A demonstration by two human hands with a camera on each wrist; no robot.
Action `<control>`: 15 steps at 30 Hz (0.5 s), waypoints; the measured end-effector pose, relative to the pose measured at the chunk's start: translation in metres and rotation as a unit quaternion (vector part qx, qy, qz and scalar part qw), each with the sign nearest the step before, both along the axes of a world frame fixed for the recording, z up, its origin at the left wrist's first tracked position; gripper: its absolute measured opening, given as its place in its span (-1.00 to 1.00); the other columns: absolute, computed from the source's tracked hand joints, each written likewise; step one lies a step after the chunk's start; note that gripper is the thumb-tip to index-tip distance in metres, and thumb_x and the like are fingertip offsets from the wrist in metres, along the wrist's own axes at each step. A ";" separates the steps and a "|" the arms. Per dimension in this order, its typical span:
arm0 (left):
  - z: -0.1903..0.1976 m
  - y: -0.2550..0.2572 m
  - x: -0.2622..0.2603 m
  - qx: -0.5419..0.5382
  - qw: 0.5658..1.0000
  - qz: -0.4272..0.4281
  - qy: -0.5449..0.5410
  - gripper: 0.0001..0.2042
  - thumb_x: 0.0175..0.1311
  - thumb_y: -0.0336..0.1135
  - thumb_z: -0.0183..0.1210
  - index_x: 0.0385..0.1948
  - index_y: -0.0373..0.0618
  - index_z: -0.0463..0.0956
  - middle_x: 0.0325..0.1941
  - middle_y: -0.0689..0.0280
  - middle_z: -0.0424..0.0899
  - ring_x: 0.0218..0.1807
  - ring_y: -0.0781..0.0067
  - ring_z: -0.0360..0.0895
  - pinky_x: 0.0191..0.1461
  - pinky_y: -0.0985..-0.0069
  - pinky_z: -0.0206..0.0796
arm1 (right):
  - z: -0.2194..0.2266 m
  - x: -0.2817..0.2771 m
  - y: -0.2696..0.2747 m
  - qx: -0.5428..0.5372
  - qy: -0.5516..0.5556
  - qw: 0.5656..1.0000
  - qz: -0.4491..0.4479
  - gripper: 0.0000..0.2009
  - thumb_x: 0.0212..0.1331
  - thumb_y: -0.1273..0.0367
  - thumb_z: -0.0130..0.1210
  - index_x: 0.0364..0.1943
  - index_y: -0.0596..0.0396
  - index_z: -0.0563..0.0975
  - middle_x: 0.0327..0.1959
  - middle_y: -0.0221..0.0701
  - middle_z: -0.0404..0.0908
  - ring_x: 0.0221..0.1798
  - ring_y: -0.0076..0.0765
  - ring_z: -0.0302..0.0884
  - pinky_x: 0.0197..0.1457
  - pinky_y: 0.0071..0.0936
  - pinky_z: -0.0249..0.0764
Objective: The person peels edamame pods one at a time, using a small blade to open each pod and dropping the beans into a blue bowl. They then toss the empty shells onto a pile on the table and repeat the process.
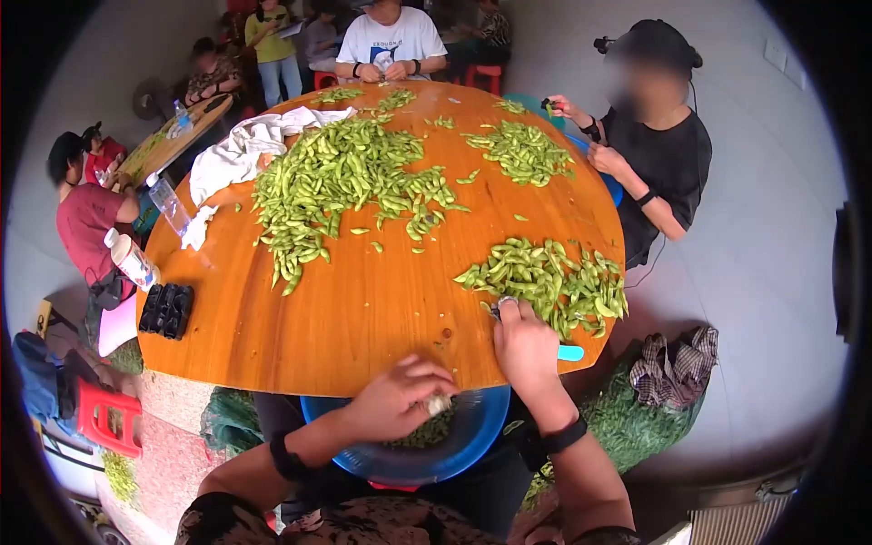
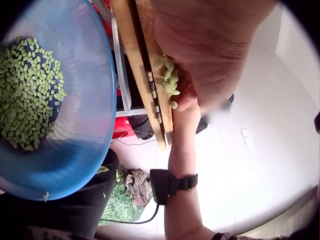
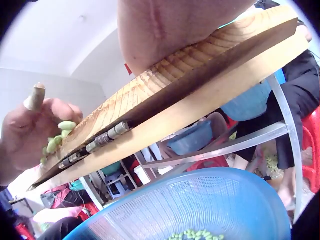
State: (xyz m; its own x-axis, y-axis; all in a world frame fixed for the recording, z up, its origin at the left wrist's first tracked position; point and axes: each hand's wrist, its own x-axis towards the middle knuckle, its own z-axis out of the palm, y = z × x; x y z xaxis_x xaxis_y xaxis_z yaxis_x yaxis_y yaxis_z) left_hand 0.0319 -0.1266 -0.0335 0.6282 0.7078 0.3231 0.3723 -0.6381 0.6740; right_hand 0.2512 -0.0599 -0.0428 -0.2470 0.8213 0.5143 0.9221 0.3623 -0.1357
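My left hand, with a pale wrap round its thumb, is at the table's near edge above a blue mesh colander. Shelled green beans lie at the edge against its loosely bent fingers. More shelled beans cover part of the colander's bottom. On the tabletop, beside a pile of green soybean pods, rests my right hand. It grips a tool by a turquoise handle that sticks out on the little-finger side; the tool's other end is mostly hidden by the hand.
A large pod heap spreads over the middle of the wooden table. A black tray, bottles and a white cloth stand or lie at left. People sit round it; a green net sack sits on the floor at right.
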 end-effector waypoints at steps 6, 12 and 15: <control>-0.003 -0.012 -0.001 0.010 0.997 -0.068 -0.041 -0.84 0.04 -0.47 0.15 -0.30 -0.11 0.55 -0.23 0.34 0.58 -0.11 0.24 0.49 0.02 0.34 0.34 | 0.005 -0.002 -0.003 -0.021 0.000 1.000 -0.001 -0.85 0.01 0.44 0.07 -0.31 0.12 0.42 -0.45 -0.23 0.50 -0.47 -0.10 0.55 -0.47 -0.26 0.48; 0.023 0.067 -0.042 0.088 0.981 0.169 0.043 -0.85 0.11 -0.41 0.16 -0.27 -0.10 0.54 -0.21 0.13 0.56 -0.12 0.02 0.52 -0.08 0.27 0.42 | 0.004 0.000 -0.002 -0.045 0.027 0.999 -0.004 -0.69 -0.06 0.42 0.11 -0.19 0.19 0.38 -0.39 -0.19 0.50 -0.43 -0.04 0.54 -0.41 -0.22 0.48; 0.014 0.134 -0.073 0.163 0.922 0.320 0.145 -0.78 0.06 -0.49 0.11 -0.21 -0.22 0.47 -0.11 0.06 0.45 0.03 -0.04 0.41 0.04 0.23 0.36 | 0.010 0.001 -0.003 -0.037 0.022 0.999 0.032 -0.76 -0.04 0.44 0.10 -0.23 0.16 0.42 -0.40 -0.19 0.48 -0.44 -0.04 0.53 -0.42 -0.22 0.48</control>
